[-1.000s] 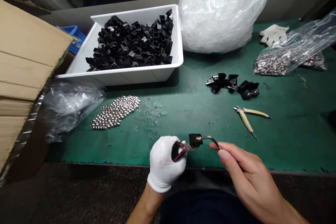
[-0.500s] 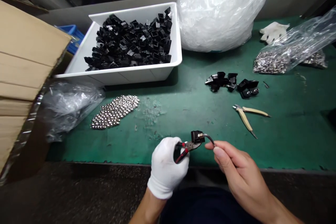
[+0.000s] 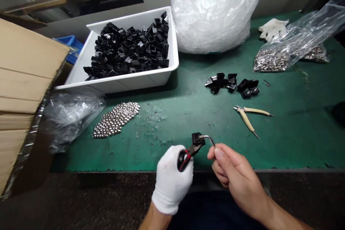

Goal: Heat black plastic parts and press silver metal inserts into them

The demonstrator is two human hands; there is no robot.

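My worktop (image 3: 175, 115) is green, scuffed and flecked with debris left of centre, its front edge nicked above a dark, speckled floor (image 3: 107, 201). Over that front strip, my gloved left hand (image 3: 171, 176) is clamped round red-and-black pliers (image 3: 192, 150), with a black part (image 3: 196, 138) at their jaws. My bare right hand (image 3: 239, 176) pinches a bent metal rod (image 3: 210, 139) between thumb and fingers; its far end meets the part.

At the back left a white bin (image 3: 129, 82) holds a heap of black pieces (image 3: 129, 50), just beside a big plastic bag (image 3: 210, 14). A patch of small metal tubes (image 3: 117, 118) lies in front of the bin, near a crumpled clear bag (image 3: 72, 115). A cardboard box (image 3: 24, 72) flanks the left side, a blue container (image 3: 74, 55) behind it. To the right I have yellow-handled cutters (image 3: 246, 118) spread apart, loose black pieces (image 3: 221, 82) beyond them, a bag of metal pieces (image 3: 272, 61) and a white glove (image 3: 272, 28).
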